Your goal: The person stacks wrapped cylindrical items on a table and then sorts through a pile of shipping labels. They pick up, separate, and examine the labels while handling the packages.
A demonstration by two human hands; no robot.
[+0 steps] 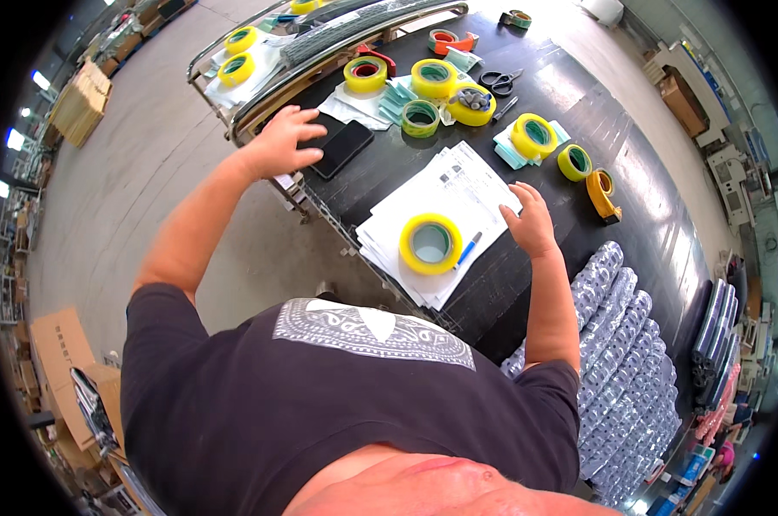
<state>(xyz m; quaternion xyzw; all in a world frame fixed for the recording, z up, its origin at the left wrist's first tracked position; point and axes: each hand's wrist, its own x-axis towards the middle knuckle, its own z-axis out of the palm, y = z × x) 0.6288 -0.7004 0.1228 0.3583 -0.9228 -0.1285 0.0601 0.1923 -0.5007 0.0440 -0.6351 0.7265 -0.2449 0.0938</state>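
Note:
My left hand (284, 144) hovers at the table's left edge with its fingers spread and nothing in them. Just beside its fingertips lies a black smartphone (344, 148). Over the right edge of a stack of printed papers (458, 185) is my right hand (528, 219), fingers apart and holding nothing; whether it touches the sheets I cannot tell. On the papers rest a wide roll of yellow packing tape (409, 249) and, touching its right side or close to it, a blue-and-white pen (468, 249).
More tape rolls (365, 75) and black scissors (501, 82) lie along the far side of the black table (664, 249). An orange tape dispenser (604, 196) sits to the right. Patterned wrapped rolls (621, 361) are stacked near my right arm. A metal-railed cart (234, 120) adjoins the left.

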